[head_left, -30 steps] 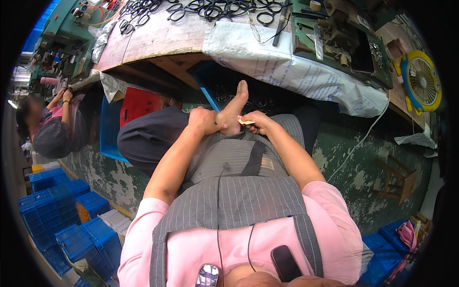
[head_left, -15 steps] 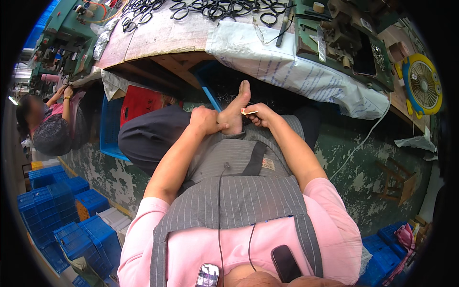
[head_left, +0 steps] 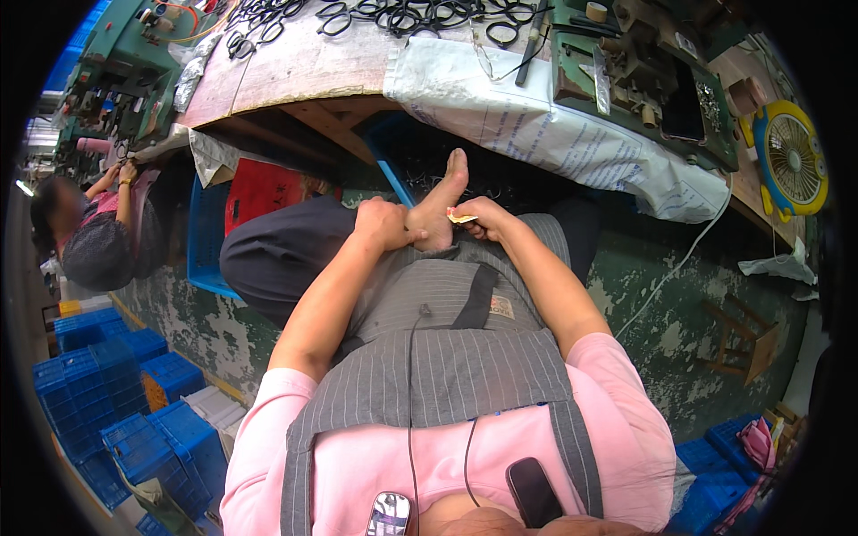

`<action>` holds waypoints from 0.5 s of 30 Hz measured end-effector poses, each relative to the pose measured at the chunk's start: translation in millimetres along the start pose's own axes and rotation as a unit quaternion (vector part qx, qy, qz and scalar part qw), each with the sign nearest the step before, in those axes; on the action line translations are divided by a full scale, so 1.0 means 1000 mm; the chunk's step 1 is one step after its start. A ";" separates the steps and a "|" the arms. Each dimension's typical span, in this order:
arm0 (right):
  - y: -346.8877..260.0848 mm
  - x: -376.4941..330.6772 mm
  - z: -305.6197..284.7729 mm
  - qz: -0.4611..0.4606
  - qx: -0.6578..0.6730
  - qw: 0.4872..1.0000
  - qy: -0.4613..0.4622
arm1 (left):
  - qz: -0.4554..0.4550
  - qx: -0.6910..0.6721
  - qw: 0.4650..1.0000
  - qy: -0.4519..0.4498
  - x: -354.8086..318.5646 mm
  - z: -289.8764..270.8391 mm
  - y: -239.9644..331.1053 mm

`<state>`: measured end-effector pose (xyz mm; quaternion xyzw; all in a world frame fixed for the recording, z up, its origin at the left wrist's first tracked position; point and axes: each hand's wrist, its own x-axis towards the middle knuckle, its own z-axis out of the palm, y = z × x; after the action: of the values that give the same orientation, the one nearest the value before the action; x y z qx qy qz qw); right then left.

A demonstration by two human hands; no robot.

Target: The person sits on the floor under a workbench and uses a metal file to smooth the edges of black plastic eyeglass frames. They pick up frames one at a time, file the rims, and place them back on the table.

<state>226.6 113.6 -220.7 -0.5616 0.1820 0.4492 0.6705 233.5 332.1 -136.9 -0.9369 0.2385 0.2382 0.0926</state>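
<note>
"Hands first, left to right?"

"Left hand (head_left: 382, 223) clasped round the ankle side of a bare foot (head_left: 435, 207), with fingertips hidden. Next the foot, propped by a striped apron (head_left: 393, 308), with toes toward the workbench (head_left: 295, 76). Then a small pale-yellow piece (head_left: 461, 217), right at the foot's right edge — touching or just apart, cannot tell. Right hand (head_left: 487, 220) pinched narrow on that piece."

"Possible trouble?"

"On the left, perhaps a slip of the foot, from a slack grasp at the ankle. On the right, perhaps a dropped piece, from so small a pinch; maybe scraped skin, from a sudden push, if stiff-edged. Too small to judge."

"And the surface?"

"Pale and worn, strewn with black looped handles (head_left: 402, 18). Then a white printed sheet (head_left: 500, 107), draped over the front edge; then a green machine (head_left: 572, 80); at the far right, a yellow-and-blue fan (head_left: 791, 156)."

"The room?"

"Far left, stacked blue crates (head_left: 76, 380), with a co-worker (head_left: 105, 205) above them in view. Next, a red bag (head_left: 264, 192) by a blue bin (head_left: 201, 259). Rightward, scuffed green floor (head_left: 661, 286) — and a wooden stool (head_left: 760, 348)."
</note>
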 end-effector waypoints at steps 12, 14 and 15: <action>0.003 0.006 -0.001 0.056 -0.011 0.998 -0.020 | -0.006 0.001 1.000 -0.002 -0.001 0.000 -0.002; 0.009 0.007 -0.002 0.073 -0.063 0.995 -0.039 | -0.005 -0.006 1.000 -0.013 -0.001 -0.001 -0.002; 0.013 0.007 -0.002 0.080 -0.089 0.992 -0.034 | -0.006 -0.005 1.000 -0.019 0.000 -0.001 -0.003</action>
<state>220.1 114.5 -234.0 -0.5874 0.1624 0.5347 0.5854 234.9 334.5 -135.8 -0.9339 0.2300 0.2569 0.0944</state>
